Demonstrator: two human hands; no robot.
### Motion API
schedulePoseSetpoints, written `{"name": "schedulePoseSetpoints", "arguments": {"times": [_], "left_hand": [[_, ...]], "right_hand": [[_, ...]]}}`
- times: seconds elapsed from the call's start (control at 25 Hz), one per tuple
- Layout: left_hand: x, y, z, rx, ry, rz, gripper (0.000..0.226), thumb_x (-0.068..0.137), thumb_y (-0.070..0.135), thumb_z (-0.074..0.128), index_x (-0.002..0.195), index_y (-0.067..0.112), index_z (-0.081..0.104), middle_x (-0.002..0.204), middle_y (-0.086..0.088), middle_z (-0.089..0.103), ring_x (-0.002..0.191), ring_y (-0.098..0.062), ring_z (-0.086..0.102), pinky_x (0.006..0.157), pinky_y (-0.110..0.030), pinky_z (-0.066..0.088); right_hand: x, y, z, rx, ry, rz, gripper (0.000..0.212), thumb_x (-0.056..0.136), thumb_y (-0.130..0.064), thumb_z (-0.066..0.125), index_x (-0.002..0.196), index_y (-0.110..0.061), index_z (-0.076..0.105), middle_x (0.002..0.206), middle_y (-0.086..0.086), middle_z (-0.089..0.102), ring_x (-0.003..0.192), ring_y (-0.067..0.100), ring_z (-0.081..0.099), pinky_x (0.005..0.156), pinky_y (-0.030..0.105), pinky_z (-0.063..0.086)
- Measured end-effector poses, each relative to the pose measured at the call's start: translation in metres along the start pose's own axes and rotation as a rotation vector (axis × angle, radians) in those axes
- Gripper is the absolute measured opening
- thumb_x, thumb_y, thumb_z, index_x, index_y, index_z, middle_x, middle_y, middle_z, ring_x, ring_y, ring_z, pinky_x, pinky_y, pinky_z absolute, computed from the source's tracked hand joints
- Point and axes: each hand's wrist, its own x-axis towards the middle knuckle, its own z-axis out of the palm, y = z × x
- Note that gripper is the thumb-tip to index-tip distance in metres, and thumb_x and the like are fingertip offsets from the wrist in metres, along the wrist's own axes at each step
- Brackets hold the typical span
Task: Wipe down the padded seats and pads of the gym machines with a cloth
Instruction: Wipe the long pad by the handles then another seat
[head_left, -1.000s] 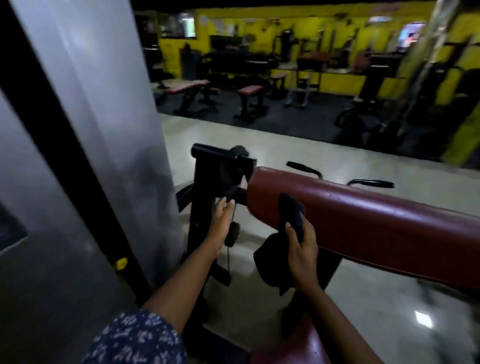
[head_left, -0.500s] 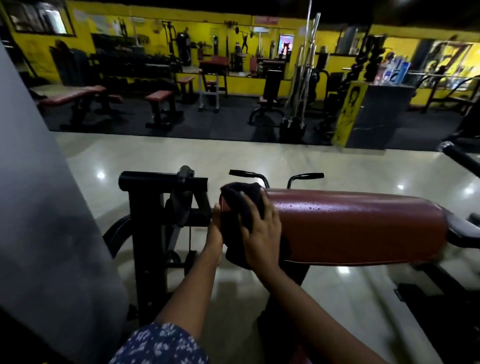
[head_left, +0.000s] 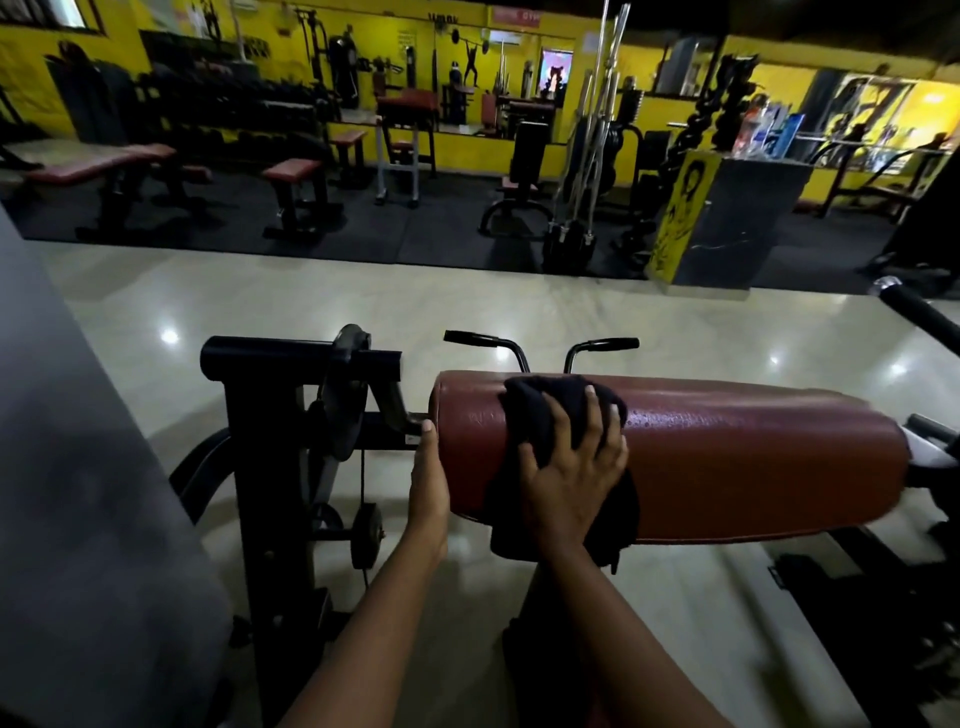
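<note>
A long dark-red padded roll (head_left: 727, 457) lies across the middle of the head view, with small droplets on its top. My right hand (head_left: 571, 467) presses a black cloth (head_left: 540, 415) flat against the pad's left part, fingers spread over it; the cloth hangs down below the pad. My left hand (head_left: 428, 480) rests against the pad's left end, by the black bar that carries it.
The black machine frame (head_left: 270, 467) with a pivot disc stands left of the pad. Two black handles (head_left: 540, 345) rise behind it. A grey panel (head_left: 78, 519) fills the left. Benches (head_left: 291, 171), racks and a dark counter (head_left: 737, 218) stand across the shiny floor.
My right hand has slid the cloth from the pad's left end to the right along its top. The view has swung right and lifted. My left hand stays at the pad's end.
</note>
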Motion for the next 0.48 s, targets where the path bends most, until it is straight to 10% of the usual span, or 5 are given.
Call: {"name": "schedulePoseSetpoints", "arguments": {"times": [0.32, 0.48], "left_hand": [[-0.017, 0.008, -0.005, 0.163, 0.039, 0.158, 0.055, 0.093, 0.052, 0.040, 0.141, 0.026, 0.039, 0.144, -0.001, 0.043, 0.129, -0.020, 0.044, 0.108, -0.040, 0.036], [-0.049, 0.001, -0.004, 0.454, 0.103, 0.384, 0.059, 0.093, 0.045, 0.047, 0.145, 0.024, 0.031, 0.152, 0.000, 0.027, 0.139, -0.016, 0.030, 0.113, -0.038, 0.030]], "right_hand": [[0.039, -0.019, -0.004, -0.016, -0.250, -0.247, 0.054, 0.074, -0.057, 0.036, 0.115, -0.033, 0.061, 0.130, 0.005, 0.056, 0.123, 0.030, 0.046, 0.103, 0.045, 0.025], [0.036, 0.015, -0.008, 0.006, -0.125, 0.019, 0.052, 0.073, -0.053, 0.041, 0.113, -0.026, 0.063, 0.134, 0.006, 0.054, 0.127, 0.030, 0.040, 0.103, 0.048, 0.029]]}}
